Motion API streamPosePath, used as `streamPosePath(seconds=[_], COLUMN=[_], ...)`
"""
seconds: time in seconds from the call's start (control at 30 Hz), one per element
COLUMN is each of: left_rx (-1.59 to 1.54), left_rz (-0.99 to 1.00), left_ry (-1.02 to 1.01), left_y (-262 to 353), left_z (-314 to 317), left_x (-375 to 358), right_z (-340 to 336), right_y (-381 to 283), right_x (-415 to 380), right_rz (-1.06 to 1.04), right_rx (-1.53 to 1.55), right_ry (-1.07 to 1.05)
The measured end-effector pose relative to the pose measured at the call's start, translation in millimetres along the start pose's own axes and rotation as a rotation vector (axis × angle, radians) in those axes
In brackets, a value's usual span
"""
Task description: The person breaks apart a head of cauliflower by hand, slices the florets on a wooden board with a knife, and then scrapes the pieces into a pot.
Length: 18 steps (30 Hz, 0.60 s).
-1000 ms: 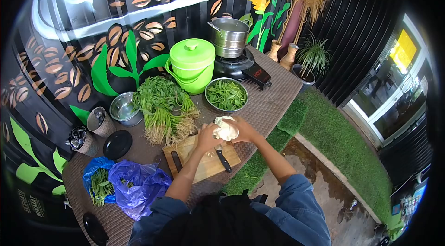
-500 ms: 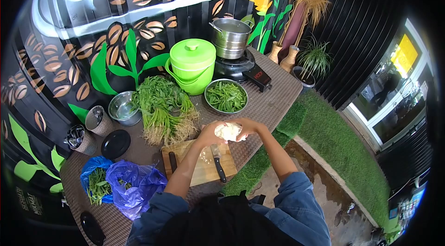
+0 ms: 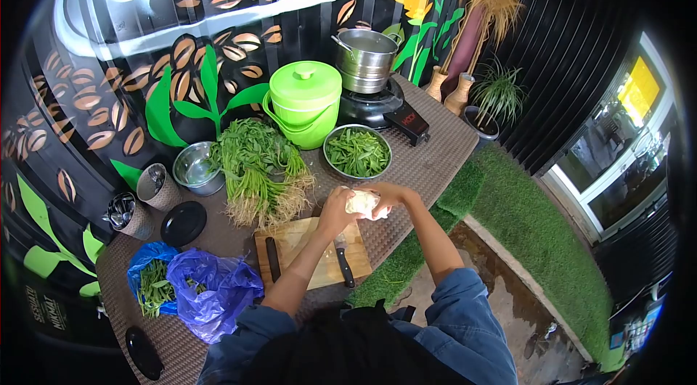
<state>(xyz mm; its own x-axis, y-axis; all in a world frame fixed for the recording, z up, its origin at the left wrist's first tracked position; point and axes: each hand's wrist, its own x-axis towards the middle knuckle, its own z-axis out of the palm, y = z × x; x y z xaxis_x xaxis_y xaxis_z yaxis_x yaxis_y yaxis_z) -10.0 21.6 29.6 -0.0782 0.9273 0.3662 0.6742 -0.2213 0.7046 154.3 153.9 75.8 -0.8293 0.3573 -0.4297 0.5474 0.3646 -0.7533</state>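
The person's left hand (image 3: 335,212) and right hand (image 3: 388,196) met over the tabletop (image 3: 435,145), each with its grip closed on a whitish clump (image 3: 361,203), the left from one side and the right from the other. The clump sat between the two hands, just beyond the far right corner of a wooden cutting board (image 3: 319,275), its lower part partly hidden by the fingers. On the board lay a black-handled knife (image 3: 344,265) near the right edge and a dark handle (image 3: 272,258) near the left, with pale bits between them. Past the hands stood a metal bowl (image 3: 358,178) filled with cut greens (image 3: 358,151); behind it were a lidded green bucket (image 3: 305,113) and a steel pot (image 3: 361,69) set on a black stove (image 3: 370,108). A big bunch of leafy greens (image 3: 254,160) lay left of the bowl, roots toward the board, next to a second metal bowl (image 3: 200,183). Farther left stood two woven cups holding metal cutlery, near a round black lid-like piece (image 3: 183,223). A purple plastic bag (image 3: 218,298) and a blue bag (image 3: 138,276) with green stems rested left of the board.
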Motion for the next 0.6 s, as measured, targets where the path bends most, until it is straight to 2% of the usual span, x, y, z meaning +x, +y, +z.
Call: streamPosePath(seconds=[0.17,0.27,0.37,0.43,0.47,0.53,0.6], left_rx=[-0.063,-0.019,0.008,-0.010,-0.024,-0.052,-0.074], left_rz=[-0.032,0.028,0.006,0.014,0.021,0.019,0.013], left_ry=[-0.019,-0.012,0.044,0.084,0.123,0.070,0.017], left_y=[-9,-12,-13,-16,-17,-13,-12], left_z=[4,10,19,23,26,18,8], left_x=[8,10,11,13,14,18,22], right_z=[-3,0,14,27,27,28,26], right_y=[7,13,25,41,45,44,44], right_x=[5,6,12,21,22,19,18], right_rz=[0.039,0.003,-0.081,-0.619,-0.615,-0.298,-0.277], right_rx=[0.022,0.028,-0.016,-0.372,-0.373,-0.305,-0.278], right_ry=[-0.049,-0.053,-0.008,0.380,0.381,0.342,0.309])
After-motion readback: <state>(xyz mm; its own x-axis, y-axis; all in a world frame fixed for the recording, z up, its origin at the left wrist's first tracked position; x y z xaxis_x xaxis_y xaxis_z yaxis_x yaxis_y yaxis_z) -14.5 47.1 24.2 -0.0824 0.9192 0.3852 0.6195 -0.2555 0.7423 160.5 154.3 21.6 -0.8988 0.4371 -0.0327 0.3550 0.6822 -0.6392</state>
